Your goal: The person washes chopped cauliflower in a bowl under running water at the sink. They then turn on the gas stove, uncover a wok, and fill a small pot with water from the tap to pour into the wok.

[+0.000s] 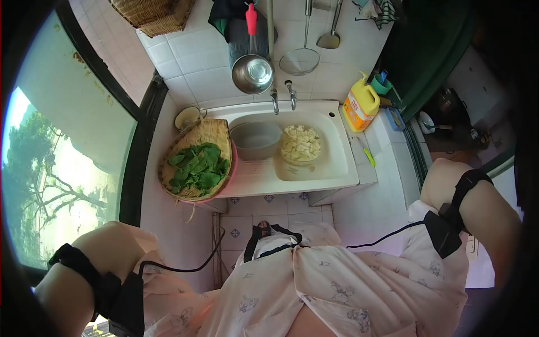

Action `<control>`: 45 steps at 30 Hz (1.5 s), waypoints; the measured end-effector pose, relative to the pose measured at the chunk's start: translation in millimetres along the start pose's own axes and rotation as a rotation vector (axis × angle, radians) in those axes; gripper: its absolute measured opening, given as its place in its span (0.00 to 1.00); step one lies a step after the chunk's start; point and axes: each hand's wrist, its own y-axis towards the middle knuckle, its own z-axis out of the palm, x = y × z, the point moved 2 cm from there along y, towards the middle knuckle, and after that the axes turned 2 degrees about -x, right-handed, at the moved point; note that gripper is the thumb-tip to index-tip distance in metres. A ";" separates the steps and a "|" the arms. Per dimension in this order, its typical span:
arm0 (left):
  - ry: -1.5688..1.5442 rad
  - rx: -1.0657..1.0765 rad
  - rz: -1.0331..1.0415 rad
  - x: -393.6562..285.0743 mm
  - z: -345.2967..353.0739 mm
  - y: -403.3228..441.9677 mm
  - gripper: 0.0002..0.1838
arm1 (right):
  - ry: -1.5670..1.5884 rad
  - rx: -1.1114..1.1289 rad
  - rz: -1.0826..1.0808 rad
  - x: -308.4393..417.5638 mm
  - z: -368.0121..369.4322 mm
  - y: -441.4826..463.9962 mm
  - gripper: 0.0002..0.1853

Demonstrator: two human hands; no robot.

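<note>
My hands were out of view — I couldn't tell whether they held anything. Leafy greens (199, 168) lay on the woven tray (210, 131), left — pale pieces (301, 142) sat in the sink (342, 154), right of the grey basin (256, 140).

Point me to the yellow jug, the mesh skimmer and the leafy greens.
Yellow jug (360, 104): head view, front of body.
Mesh skimmer (300, 62): head view, middle of mesh.
Leafy greens (199, 167): head view, middle of pile.
</note>
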 end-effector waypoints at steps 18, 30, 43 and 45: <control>0.483 -0.010 0.188 86.5 17.4 -30.3 0.23 | 0.118 -0.242 -0.030 -140.8 -0.6 -54.7 0.18; 0.507 0.044 -1.283 105.0 6.9 -227.6 0.25 | -0.316 -0.247 1.081 -429.2 197.0 -310.4 0.25; 0.242 0.549 -1.610 78.2 21.1 -368.2 0.09 | -0.676 -0.279 1.136 -455.0 202.9 -294.6 0.17; 0.220 0.500 -1.610 86.0 18.2 -368.0 0.09 | -0.650 -0.324 1.102 -442.5 190.8 -283.8 0.17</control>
